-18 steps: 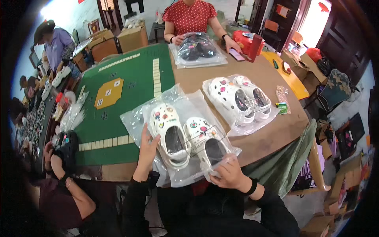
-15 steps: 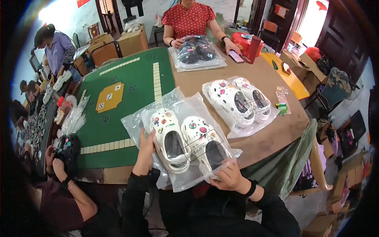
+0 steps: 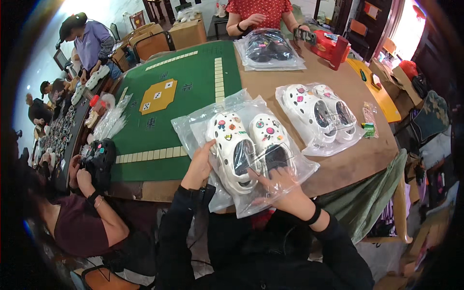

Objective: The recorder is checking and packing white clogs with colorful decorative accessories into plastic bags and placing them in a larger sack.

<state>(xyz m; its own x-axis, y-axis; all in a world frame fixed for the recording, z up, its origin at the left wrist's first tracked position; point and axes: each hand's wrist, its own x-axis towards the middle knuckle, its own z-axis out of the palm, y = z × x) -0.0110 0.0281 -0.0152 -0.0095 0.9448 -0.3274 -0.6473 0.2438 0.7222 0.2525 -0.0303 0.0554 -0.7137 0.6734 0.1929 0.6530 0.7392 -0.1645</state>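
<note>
The clogs (image 3: 259,141) lie bagged at the desk's (image 3: 333,173) near edge. Left hand (image 3: 198,166) touches the bag (image 3: 302,165), grip unclear; right hand (image 3: 281,186) spreads open over one heel; gentle pressure should suit.

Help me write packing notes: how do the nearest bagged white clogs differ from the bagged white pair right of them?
The near pair carries multicoloured charms; the other pair shows mostly pink ones. The left hand and right hand are at the near pair, while no hand touches the other pair. Both are white, hole-dotted clogs with charms, in clear plastic bags.
</note>
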